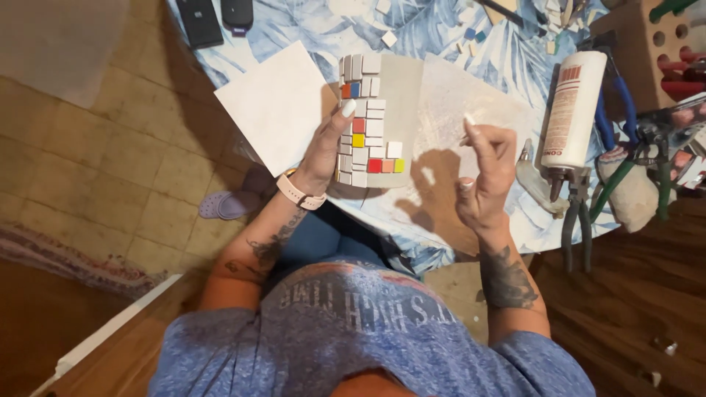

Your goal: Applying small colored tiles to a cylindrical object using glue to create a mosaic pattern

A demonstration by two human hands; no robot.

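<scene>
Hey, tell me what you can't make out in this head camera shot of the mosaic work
- Right hand: whether the fingertips pinch a tile; anything there is too small to tell.
- Gray cylinder with mosaic tiles: its far side faces away, and the left hand covers part of the near side.
- Adhesive tube: nozzle tip lost among the pliers.
- Red pieces at the top right corner: cut off by the edge.

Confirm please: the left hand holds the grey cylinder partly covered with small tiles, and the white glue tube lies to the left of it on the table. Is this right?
Not quite. In the head view the left hand does hold the grey cylinder partly covered with small tiles, but the white glue tube lies to its right on the table, past the right hand.
</scene>
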